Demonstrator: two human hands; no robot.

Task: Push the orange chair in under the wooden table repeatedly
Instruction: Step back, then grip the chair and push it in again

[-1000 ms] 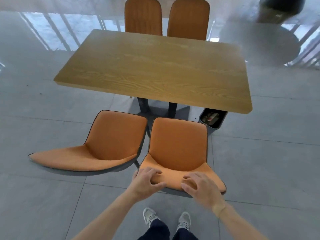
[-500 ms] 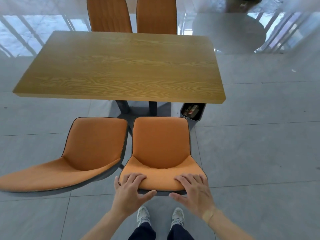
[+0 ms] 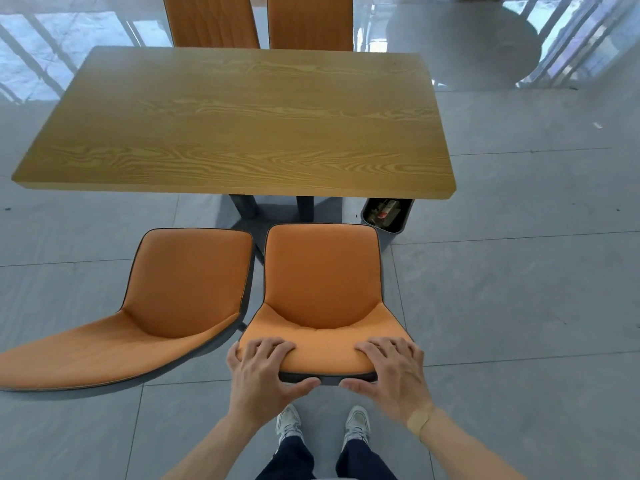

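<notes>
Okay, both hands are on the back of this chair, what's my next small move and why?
Probably push straight forward: both hands, left hand and right hand, grip the orange chair by its backrest top, and its seat front sits short of the wooden table edge, not yet under.

Orange chair (image 3: 322, 285): matt, smooth upholstery, stitched, with dark edge trim. Bench (image 3: 242, 123): wood-grain top, satin finish, on dark legs (image 3: 244, 206). Floor (image 3: 519, 306): grey tiles, glossy enough to reflect light farther away.

floor (image 3: 519, 306): grey tiles, glossy | far side – 2 orange chairs (image 3: 211, 20) | bin (image 3: 387, 213) by table edge
</notes>
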